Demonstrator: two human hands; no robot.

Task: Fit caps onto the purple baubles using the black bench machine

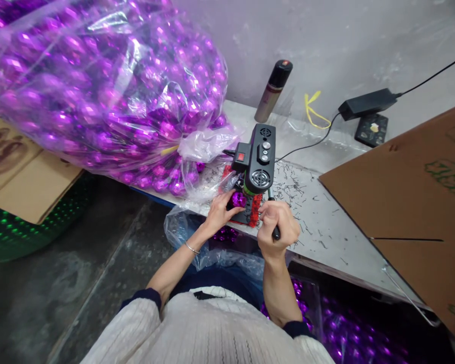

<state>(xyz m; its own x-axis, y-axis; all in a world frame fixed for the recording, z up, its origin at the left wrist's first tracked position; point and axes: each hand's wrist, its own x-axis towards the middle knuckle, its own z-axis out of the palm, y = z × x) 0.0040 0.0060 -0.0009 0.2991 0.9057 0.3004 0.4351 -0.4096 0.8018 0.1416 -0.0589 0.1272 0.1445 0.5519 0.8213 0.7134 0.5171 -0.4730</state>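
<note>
A black device point(263, 156) with round grilles, buttons and a red switch stands over a red-edged base point(255, 211) on the table. My left hand point(220, 212) holds a shiny purple ball point(238, 199) between thumb and fingers, just under the device's front end. My right hand point(278, 225) is wrapped round the black grip of a lever point(276, 233) at the device's right side. Small dark bits lie scattered on the tabletop around the base.
A big clear bag of purple balls point(136, 91) fills the upper left. Behind the device stand a spray can point(273, 91) and, further right, a power adapter point(369, 103) with cables. Cardboard point(405, 202) leans at right. More purple balls point(352, 328) lie below the table.
</note>
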